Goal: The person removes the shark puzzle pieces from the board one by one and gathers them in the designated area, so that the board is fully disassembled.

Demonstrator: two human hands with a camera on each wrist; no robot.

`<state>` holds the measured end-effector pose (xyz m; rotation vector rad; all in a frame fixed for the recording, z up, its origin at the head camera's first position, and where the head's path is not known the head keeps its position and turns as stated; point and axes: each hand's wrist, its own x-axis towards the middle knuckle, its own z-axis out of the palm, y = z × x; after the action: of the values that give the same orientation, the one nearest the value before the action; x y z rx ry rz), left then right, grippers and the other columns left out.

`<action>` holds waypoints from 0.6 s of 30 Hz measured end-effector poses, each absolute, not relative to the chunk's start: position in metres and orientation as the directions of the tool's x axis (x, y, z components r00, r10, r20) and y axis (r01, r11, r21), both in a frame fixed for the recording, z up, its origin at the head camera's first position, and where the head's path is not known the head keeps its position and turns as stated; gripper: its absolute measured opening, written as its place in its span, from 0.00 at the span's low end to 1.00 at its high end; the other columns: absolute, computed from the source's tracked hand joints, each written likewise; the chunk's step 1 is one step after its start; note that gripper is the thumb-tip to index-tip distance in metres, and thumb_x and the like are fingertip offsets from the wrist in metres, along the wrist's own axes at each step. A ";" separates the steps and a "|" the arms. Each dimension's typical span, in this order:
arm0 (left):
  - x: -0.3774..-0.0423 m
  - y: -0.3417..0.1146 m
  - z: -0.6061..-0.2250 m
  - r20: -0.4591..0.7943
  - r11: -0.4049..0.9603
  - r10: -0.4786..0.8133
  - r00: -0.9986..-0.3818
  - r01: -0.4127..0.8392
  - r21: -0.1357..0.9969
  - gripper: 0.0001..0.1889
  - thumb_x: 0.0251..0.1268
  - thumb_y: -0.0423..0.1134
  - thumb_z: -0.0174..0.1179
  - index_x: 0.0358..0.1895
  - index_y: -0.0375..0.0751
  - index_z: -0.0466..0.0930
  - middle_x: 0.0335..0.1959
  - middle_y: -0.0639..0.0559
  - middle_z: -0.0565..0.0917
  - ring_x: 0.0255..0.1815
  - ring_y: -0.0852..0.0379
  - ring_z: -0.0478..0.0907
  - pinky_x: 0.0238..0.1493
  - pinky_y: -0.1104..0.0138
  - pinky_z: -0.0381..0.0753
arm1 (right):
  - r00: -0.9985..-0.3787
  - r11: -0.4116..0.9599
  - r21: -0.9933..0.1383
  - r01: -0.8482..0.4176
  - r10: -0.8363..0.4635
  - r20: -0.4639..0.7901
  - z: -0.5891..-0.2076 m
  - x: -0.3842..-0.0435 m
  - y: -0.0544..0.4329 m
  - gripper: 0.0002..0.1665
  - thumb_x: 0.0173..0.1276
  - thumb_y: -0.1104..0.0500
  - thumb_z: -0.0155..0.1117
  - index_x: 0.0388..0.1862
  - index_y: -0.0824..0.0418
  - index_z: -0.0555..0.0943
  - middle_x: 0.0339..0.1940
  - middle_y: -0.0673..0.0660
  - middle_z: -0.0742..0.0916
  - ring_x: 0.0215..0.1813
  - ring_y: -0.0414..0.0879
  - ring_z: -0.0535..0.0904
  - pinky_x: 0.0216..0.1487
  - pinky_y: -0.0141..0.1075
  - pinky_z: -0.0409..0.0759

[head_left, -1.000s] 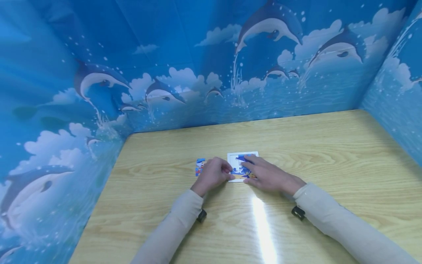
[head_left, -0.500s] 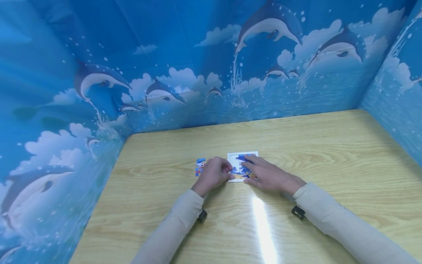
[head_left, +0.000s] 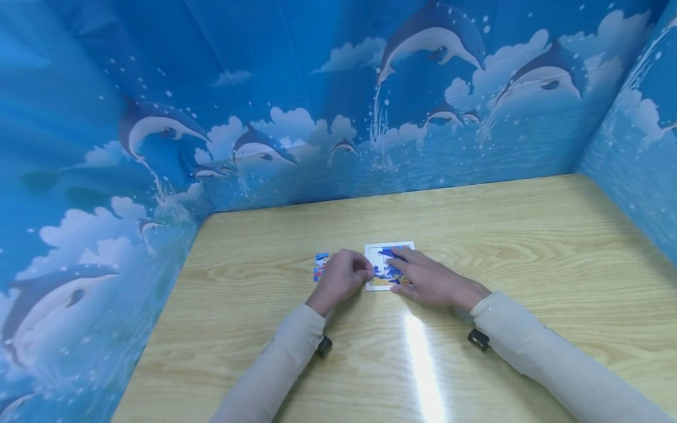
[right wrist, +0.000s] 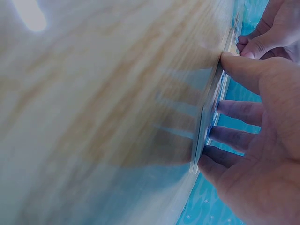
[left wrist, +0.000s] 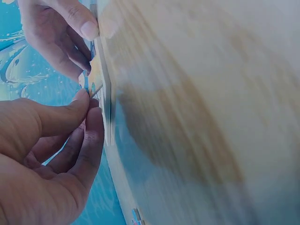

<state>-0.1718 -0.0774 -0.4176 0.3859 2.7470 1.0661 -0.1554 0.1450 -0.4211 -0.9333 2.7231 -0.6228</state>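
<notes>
A square jigsaw puzzle with a white frame (head_left: 374, 245) lies flat on the table, partly filled with blue and yellow pieces; bare white shows at its upper left. At its left edge my left hand (head_left: 340, 279) pinches a small, thin puzzle piece (left wrist: 97, 90) between thumb and fingertips, mostly hidden by them. My right hand (head_left: 431, 278) rests on the puzzle's right side, its fingers spread and covering part of the picture. In the right wrist view, the right thumb (right wrist: 241, 68) touches the frame's near edge.
Several loose, colourful puzzle pieces (head_left: 320, 266) lie left of the frame, partly hidden behind the left hand. The wood-grain table (head_left: 254, 305) meets a blue dolphin-print backdrop (head_left: 317, 170) at the back and sides.
My left thumb and fingertips have drawn up slightly from the frame's lower left, showing more of that corner. My right hand has stayed in place.
</notes>
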 end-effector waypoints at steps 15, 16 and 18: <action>-0.165 -0.104 -0.413 -0.078 0.700 0.240 -0.968 0.117 0.705 0.03 0.63 0.36 0.71 0.33 0.43 0.87 0.30 0.56 0.85 0.31 0.59 0.80 0.38 0.63 0.82 | -0.786 0.717 -0.456 -0.527 -0.615 -0.059 -0.421 -0.155 0.144 0.40 0.75 0.48 0.63 0.76 0.69 0.64 0.79 0.71 0.60 0.78 0.68 0.56 0.75 0.59 0.56; -0.164 -0.107 -0.412 -0.073 0.701 0.237 -0.969 0.119 0.703 0.03 0.63 0.36 0.71 0.34 0.43 0.87 0.30 0.55 0.85 0.31 0.59 0.80 0.38 0.63 0.82 | -0.787 0.718 -0.458 -0.524 -0.614 -0.062 -0.421 -0.155 0.144 0.40 0.75 0.48 0.63 0.76 0.69 0.64 0.79 0.71 0.60 0.78 0.68 0.56 0.75 0.59 0.56; -0.162 -0.113 -0.411 -0.070 0.707 0.228 -0.971 0.116 0.697 0.03 0.63 0.36 0.71 0.34 0.43 0.87 0.31 0.55 0.85 0.32 0.59 0.80 0.38 0.63 0.82 | -0.788 0.719 -0.460 -0.520 -0.612 -0.065 -0.421 -0.155 0.144 0.40 0.75 0.48 0.63 0.76 0.69 0.64 0.79 0.71 0.60 0.78 0.67 0.55 0.75 0.59 0.56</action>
<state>-0.1624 -0.1126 -0.4112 0.2802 2.7613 1.1127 -0.1546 0.1441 -0.4208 -0.9046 2.7116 -0.6309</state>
